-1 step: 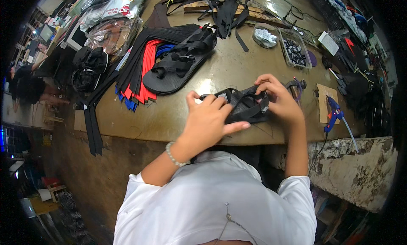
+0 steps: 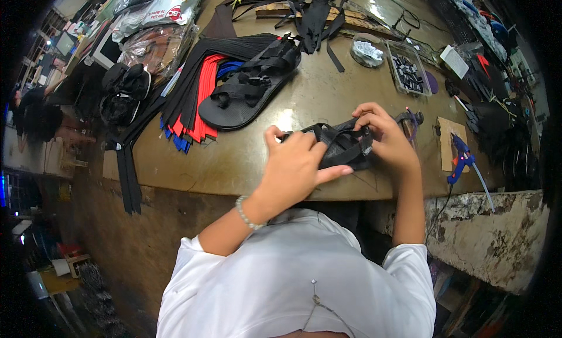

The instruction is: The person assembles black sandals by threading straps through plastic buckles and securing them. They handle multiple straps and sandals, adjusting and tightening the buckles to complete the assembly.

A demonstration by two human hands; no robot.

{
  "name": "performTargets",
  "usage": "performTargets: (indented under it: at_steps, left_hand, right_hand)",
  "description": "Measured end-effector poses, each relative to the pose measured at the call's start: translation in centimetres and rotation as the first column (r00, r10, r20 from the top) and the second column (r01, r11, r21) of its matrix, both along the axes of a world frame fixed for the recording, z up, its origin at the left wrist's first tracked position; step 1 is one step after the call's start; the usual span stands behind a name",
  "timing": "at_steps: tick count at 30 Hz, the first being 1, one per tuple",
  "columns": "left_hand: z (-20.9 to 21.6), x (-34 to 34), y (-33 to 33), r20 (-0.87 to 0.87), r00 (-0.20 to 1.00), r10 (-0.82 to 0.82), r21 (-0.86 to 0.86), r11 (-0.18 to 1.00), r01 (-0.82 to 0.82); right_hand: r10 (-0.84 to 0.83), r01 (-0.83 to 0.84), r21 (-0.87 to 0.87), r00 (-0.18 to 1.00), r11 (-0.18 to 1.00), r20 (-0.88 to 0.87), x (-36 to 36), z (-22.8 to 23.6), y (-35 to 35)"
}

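A black strappy sandal [image 2: 345,149] lies near the table's front edge, between my two hands. My left hand [image 2: 295,162] grips its left end, fingers bent over the straps and the thumb stretched along the near side. At the right end my right hand [image 2: 386,136] is closed on a strap of the sandal, its index finger curled above. My fingers hide part of both ends. Farther left rests a second black sandal [image 2: 252,92], its straps crossed, beside fanned bundles of black straps [image 2: 181,89] and red straps [image 2: 206,104].
To the right stand a tub of small black pieces [image 2: 408,74] and a round container of pale pieces [image 2: 367,52]. A blue glue gun [image 2: 462,158] lies on cardboard [image 2: 446,136] by the right edge. Plastic-wrapped goods [image 2: 158,45] and black footwear [image 2: 126,92] crowd the left.
My left hand has shifted slightly to the right, and the pale patch that showed beside its fingers on the sandal is now covered. My right hand stays on the strap.
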State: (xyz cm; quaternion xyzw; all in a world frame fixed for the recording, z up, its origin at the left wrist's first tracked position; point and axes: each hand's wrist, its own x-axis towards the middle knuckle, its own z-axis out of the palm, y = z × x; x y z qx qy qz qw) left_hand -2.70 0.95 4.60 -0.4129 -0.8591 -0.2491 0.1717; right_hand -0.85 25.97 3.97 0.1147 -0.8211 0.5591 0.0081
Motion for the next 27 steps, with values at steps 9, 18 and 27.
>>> performTargets:
  at_steps: [9, 18, 27]
  left_hand:
    - [-1.9, -0.9, 0.4, 0.114, 0.936, -0.333, 0.313, 0.906, 0.284]
    - [0.4, -3.6, 1.4, 0.432, 0.886, -0.165, -0.284, 0.908, 0.307]
    - [5.6, -4.0, -8.1, 0.311, 0.921, -0.234, -0.116, 0.953, 0.282]
  right_hand:
    - [-0.222, 0.178, -0.320, 0.969, 0.931, -0.105, -0.4, -3.5, -2.6]
    - [-0.831, 0.816, -0.191, 0.496, 0.546, -0.253, 7.7, -5.3, -1.2]
    - [-0.902, 0.860, -0.279, 0.382, 0.427, -0.200, 10.9, -9.9, -0.1]
